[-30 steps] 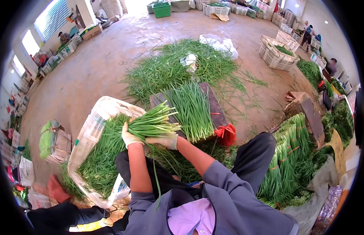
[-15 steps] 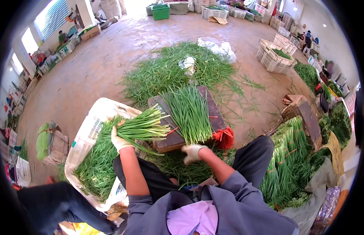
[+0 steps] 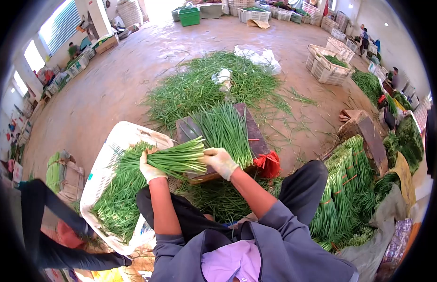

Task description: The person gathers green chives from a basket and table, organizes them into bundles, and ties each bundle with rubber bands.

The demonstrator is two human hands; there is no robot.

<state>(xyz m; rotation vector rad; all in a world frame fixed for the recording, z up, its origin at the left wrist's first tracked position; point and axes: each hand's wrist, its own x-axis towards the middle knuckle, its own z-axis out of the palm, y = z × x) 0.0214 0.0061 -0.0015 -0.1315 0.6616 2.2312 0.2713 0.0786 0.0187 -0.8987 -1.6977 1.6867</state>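
Observation:
My left hand [image 3: 150, 167], in a pale glove, is wrapped round a loose bunch of chives [image 3: 178, 157] above the edge of a white plastic crate. The pale cut ends point right. My right hand [image 3: 222, 163], gloved too, pinches at those ends, its fingertips partly hidden by the stalks. Behind it a larger pile of chives [image 3: 224, 134] lies on a dark wooden block [image 3: 252, 123]. Red ties [image 3: 267, 164] hang in a bundle at the block's right corner. To the left, more loose chives [image 3: 119, 199] fill the crate [image 3: 92, 182].
Tied chive bundles [image 3: 343, 192] are stacked at my right, by a wooden box [image 3: 372, 143]. A heap of loose greens [image 3: 199, 87] with white plastic covers the floor ahead. Another person's leg [image 3: 54, 225] is at the left. Crates [image 3: 328, 68] and people stand farther off.
My right hand has risen from the block's front edge to the cut ends of the bunch in my left hand. The other person's legs at the left have shifted.

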